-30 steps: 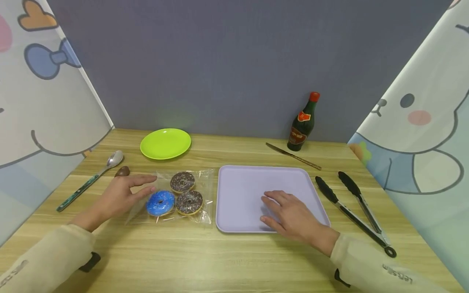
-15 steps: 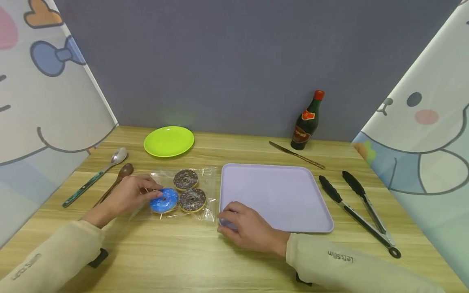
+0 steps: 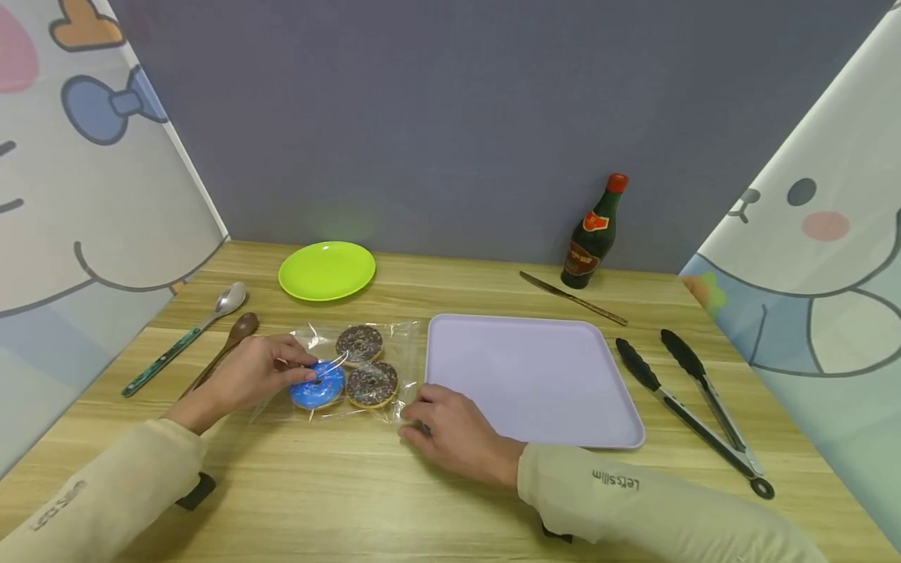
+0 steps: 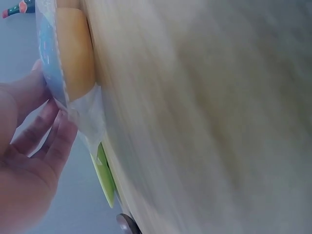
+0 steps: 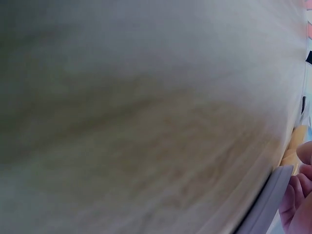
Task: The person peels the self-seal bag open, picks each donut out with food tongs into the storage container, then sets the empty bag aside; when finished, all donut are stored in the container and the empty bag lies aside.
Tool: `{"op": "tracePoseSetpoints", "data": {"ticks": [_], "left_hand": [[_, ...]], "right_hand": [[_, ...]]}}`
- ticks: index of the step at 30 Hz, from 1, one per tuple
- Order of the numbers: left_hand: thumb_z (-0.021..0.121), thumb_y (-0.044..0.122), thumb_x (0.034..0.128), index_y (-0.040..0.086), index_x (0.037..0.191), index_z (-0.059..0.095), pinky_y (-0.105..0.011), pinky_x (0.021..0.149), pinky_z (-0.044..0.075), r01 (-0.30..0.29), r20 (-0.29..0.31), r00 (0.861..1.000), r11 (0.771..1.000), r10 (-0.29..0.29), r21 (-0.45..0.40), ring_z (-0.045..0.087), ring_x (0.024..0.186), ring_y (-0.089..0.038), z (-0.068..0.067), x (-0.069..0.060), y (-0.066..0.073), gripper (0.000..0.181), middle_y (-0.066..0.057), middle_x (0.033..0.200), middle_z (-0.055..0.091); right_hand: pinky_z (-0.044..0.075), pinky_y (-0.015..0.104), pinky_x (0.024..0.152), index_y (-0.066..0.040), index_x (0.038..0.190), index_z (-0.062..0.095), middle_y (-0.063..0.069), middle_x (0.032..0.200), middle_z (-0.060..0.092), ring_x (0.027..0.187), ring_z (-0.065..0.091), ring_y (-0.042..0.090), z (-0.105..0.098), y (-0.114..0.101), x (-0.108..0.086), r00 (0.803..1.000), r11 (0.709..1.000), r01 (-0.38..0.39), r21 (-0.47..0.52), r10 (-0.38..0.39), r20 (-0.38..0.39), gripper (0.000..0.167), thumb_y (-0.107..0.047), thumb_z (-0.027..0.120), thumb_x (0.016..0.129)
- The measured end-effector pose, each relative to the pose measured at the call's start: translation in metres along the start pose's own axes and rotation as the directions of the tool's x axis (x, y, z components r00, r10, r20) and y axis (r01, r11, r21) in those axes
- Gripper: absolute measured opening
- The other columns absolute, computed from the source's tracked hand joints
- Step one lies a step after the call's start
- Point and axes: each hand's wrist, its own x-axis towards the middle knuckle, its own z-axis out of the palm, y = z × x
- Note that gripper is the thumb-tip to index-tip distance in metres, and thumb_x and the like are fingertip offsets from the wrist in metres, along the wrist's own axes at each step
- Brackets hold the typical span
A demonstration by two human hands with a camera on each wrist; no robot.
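Observation:
A clear plastic bag [image 3: 410, 344] lies flat on the table, with a blue doughnut [image 3: 326, 393] and two chocolate doughnuts [image 3: 371, 385] inside, all with sprinkles. My left hand [image 3: 256, 371] holds the bag's left end between thumb and fingers, the thumb against the blue doughnut through the plastic. The left wrist view shows that thumb and the fingers [image 4: 57, 141] at the bag's edge. My right hand [image 3: 454, 434] reaches the bag's right edge with bent, spaced fingers, beside the near left corner of a lilac tray [image 3: 535, 375]; no grip on the bag is visible.
A green plate [image 3: 327, 270] stands behind the bag. On the left lie a metal spoon [image 3: 176, 348] and a brown wooden spoon [image 3: 235, 332]. A dark bottle [image 3: 590, 238], a table knife [image 3: 573, 299] and tongs [image 3: 697, 414] are on the right. A grey partition rises behind.
My right hand has moved left from over the tray to the bag's right edge. My left hand has come down onto the bag at the blue doughnut. The view has shifted slightly.

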Motion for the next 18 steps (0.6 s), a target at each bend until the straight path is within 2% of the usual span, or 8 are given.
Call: {"op": "tracePoseSetpoints", "data": {"ticks": [6, 11, 18], "left_hand": [[0.081, 0.006, 0.0741, 0.004, 0.087, 0.077, -0.027, 0.059, 0.051, -0.002, -0.001, 1.0, 1.0, 0.002, -0.007, 0.06, 0.072, -0.007, -0.0002, 0.0008, 0.0015, 0.013, 0.004, 0.083, 0.067], [0.081, 0.005, 0.0731, 0.005, 0.085, 0.077, -0.024, 0.056, 0.047, 0.0, -0.01, 1.0, 1.0, 0.0, -0.009, 0.059, 0.071, -0.007, 0.0001, 0.0014, 0.0022, 0.013, 0.005, 0.082, 0.067], [0.081, 0.007, 0.0738, 0.005, 0.084, 0.077, -0.025, 0.058, 0.049, 0.019, -0.002, 1.0, 0.999, -0.019, -0.031, 0.06, 0.073, -0.009, 0.0, 0.0007, 0.0016, 0.011, 0.005, 0.082, 0.067]], "right_hand": [[0.046, 0.016, 0.067, -0.013, 0.088, 0.075, -0.006, 0.081, 0.06, 0.071, 0.054, 0.004, 0.0021, 0.0011, 0.0005, 1.0, 1.0, 0.007, 0.018, -0.006, -0.02, 0.005, -0.015, 0.071, 0.085], [0.044, 0.013, 0.066, -0.01, 0.085, 0.073, -0.004, 0.08, 0.06, 0.07, 0.053, 0.002, 0.0043, 0.0021, -0.0012, 0.999, 0.99, -0.039, 0.133, 0.042, -0.019, 0.004, -0.009, 0.07, 0.084], [0.039, 0.011, 0.058, -0.008, 0.08, 0.07, -0.006, 0.073, 0.055, 0.065, 0.046, 0.001, 0.0069, 0.0033, -0.0034, 0.993, 0.961, -0.075, 0.266, 0.096, -0.067, 0.006, -0.002, 0.068, 0.082]]}}
